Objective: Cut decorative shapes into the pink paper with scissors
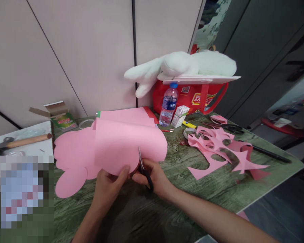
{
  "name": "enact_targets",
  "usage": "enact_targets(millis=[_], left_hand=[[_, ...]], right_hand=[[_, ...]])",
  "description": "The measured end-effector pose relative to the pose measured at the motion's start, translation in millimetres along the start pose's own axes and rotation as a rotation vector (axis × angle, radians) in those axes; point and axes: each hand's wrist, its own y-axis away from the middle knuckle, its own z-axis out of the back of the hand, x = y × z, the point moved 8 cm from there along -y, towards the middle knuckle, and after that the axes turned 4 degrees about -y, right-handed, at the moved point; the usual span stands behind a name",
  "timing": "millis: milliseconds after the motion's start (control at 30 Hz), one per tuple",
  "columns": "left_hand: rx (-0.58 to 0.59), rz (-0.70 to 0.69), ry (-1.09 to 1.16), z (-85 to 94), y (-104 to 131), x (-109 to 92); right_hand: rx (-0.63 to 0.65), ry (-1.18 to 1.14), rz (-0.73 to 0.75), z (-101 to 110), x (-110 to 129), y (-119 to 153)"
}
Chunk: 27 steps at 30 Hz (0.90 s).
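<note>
A large sheet of pink paper [116, 141] is pinched at its lower edge by my left hand [110, 184], thumb on top. Black-handled scissors [145, 173] sit in my right hand [152, 177], fingers closed round the handles. Their blades reach up into the sheet, beside a rounded cut edge; the right part of the sheet curls upward. To the left, several rounded pink paper cutouts [71, 182] lie overlapping on the green table [172, 209], partly under the sheet. More pink paper [126, 114] lies behind it.
Pink paper scraps [212, 148] spread over the table's right side, near a tape roll [190, 132] and a black rod [271, 154]. At the back stand a water bottle [169, 104], a small box [179, 116] and a red bag [192, 98] under a white plush toy [182, 64]. A hammer [27, 140] lies left.
</note>
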Motion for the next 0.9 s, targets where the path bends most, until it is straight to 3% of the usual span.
enact_targets(millis=[700, 900], left_hand=[[0.01, -0.022, 0.015, -0.8, -0.3, 4.7], [0.001, 0.032, 0.022, 0.7, -1.2, 2.0]], right_hand=[[0.011, 0.0, 0.01, -1.3, 4.5, -0.2], [0.007, 0.032, 0.011, -1.0, 2.3, -0.5]])
